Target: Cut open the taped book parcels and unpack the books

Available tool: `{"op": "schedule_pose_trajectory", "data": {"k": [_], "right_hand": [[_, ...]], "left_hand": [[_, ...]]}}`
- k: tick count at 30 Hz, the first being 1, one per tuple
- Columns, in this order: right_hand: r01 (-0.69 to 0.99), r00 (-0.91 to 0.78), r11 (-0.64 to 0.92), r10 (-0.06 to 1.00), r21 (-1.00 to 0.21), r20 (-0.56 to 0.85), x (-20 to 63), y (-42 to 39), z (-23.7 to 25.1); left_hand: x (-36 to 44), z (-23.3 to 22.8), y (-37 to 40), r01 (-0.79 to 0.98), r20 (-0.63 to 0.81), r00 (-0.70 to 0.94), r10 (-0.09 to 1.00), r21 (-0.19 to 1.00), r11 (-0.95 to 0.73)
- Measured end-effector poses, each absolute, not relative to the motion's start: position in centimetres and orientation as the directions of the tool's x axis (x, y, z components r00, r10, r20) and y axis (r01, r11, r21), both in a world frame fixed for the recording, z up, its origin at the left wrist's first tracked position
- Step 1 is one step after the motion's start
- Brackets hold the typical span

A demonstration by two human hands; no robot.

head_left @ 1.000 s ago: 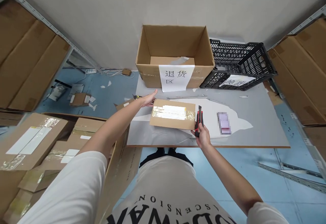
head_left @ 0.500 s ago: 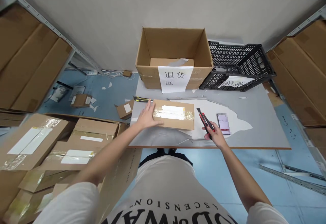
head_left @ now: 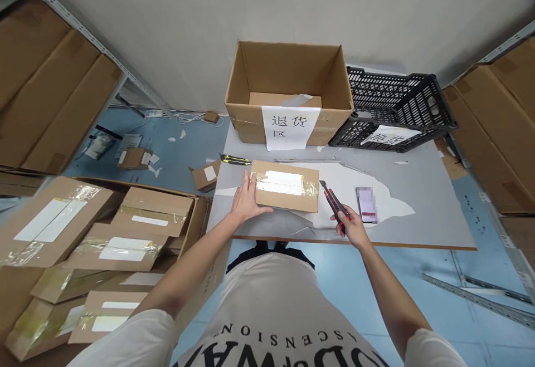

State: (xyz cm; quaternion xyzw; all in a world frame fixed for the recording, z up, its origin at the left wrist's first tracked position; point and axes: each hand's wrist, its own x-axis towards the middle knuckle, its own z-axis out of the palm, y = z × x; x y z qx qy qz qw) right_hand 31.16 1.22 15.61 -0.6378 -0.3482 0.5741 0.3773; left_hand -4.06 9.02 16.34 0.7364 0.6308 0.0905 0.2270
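A taped cardboard box (head_left: 288, 203) with a white label lies on the grey table. Against its left end rests my left hand (head_left: 246, 202), fingers spread and thumb along the near edge. My right hand (head_left: 352, 226) is closed round a red and black utility knife (head_left: 333, 197). The knife's tip points up and left, close by the box's right end; whether it touches, I cannot tell. Beyond my left fingertips lies a yellow and black utility knife (head_left: 235, 160). A phone (head_left: 366, 204) with a lit screen lies right of my right hand.
Behind the work stand an open carton (head_left: 246, 125) with a paper sign and a black plastic crate (head_left: 401, 112). A large carton (head_left: 199, 219) of taped parcels (head_left: 154, 211) stands at the left. Shelves with cartons flank both sides. The table's front edge (head_left: 418, 245) is near me.
My left hand has shifted slightly down and right along the box's left end, its thumb further out. The knife in my right hand has moved a little left, closer to the box.
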Motion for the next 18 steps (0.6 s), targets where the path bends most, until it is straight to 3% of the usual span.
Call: {"op": "schedule_pose_trajectory", "data": {"k": [10, 18], "right_hand": [[0.102, -0.005, -0.502, 0.863, -0.859, -0.505, 32.0, 1.2, 16.3], [0.171, -0.073, -0.540, 0.827, -0.824, -0.557, 34.4, 1.8, 16.1]], "left_hand": [[-3.4, 15.6, 8.8, 0.835, -0.107, 0.182, 0.977, 0.541, -0.096], [-3.2, 16.0, 8.6, 0.841, -0.163, 0.165, 0.973, 0.539, -0.052]]}}
